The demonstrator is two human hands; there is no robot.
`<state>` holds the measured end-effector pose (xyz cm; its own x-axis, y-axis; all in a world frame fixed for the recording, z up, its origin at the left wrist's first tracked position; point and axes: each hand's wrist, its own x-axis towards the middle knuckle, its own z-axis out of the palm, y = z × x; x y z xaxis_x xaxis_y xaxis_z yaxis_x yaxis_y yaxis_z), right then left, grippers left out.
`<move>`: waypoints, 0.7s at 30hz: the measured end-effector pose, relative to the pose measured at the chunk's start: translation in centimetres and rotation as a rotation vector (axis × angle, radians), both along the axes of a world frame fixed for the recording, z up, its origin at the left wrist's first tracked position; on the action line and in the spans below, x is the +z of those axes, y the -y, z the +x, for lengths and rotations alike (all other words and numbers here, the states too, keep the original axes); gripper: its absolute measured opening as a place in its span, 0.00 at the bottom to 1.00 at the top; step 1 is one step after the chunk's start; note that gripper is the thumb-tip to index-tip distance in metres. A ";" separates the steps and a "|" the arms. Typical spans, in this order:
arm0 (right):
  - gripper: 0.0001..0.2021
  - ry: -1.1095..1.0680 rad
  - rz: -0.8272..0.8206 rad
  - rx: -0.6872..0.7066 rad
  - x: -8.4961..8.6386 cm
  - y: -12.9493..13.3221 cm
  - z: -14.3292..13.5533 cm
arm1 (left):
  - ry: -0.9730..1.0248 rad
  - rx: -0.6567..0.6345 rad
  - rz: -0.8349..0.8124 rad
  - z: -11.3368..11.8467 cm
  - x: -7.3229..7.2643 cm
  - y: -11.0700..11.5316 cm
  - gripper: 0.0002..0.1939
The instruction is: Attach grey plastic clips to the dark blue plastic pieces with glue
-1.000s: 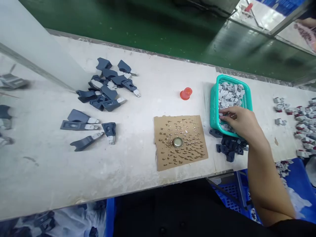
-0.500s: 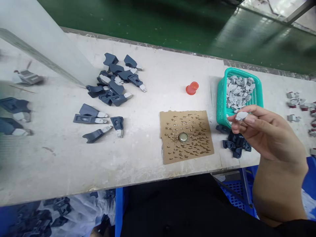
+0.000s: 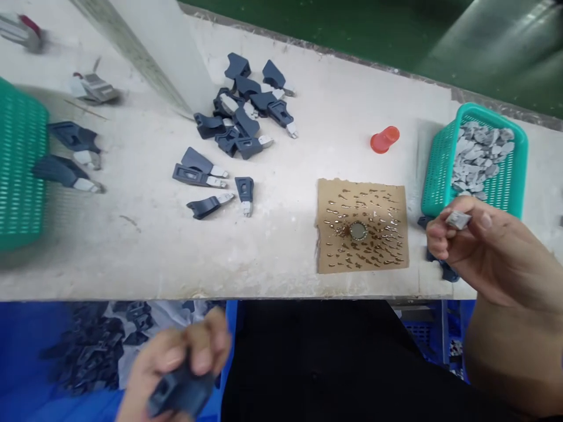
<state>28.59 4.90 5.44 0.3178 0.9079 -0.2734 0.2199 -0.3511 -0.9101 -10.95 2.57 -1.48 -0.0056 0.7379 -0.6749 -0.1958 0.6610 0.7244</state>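
My right hand is raised over the table's near right edge, pinching a small grey plastic piece between thumb and fingers. Behind it stands a teal basket filled with several more grey pieces. My left hand is low, below the table's front edge, blurred, and grips a dark blue plastic part. A brown cardboard square with a bottle cap at its middle lies just left of my right hand.
Several dark blue parts with grey tips lie piled at the table's middle, others loose nearby. A red cap lies behind the cardboard. Another teal basket is at the left edge. A blue bin with dark parts sits below the table.
My right hand took a grey piece out of the basket and drew it back towards me. My left hand has come into view low down, holding a dark blue part. The view shifted left and down.
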 end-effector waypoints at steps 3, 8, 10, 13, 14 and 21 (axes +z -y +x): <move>0.13 -0.097 -0.003 -0.034 -0.3 -0.1 -1.0 | 0.515 -0.050 0.070 6.7 1.2 -2.5 0.14; 0.09 0.187 0.073 -0.120 -1.5 0.7 -2.9 | 0.893 -0.046 -0.026 12.4 1.3 -4.8 0.11; 0.09 0.508 0.125 -0.066 -2.2 1.1 -3.2 | 0.955 -0.037 -0.047 13.2 1.1 -4.8 0.10; 0.06 0.864 0.234 0.177 -3.1 1.1 -3.2 | 1.016 -0.053 -0.040 13.7 0.7 -4.4 0.07; 0.04 0.928 0.282 0.269 -3.3 0.9 -3.1 | 1.024 -0.056 -0.038 13.8 0.7 -4.3 0.07; 0.04 1.055 0.461 0.569 -4.4 -0.6 -3.4 | 0.957 -0.060 -0.063 14.1 0.6 -4.3 0.10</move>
<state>25.22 5.53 1.02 -0.2749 0.9293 0.2465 0.9192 0.3292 -0.2161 3.11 6.86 -0.91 0.6049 0.6812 -0.4123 -0.6502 0.7215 0.2381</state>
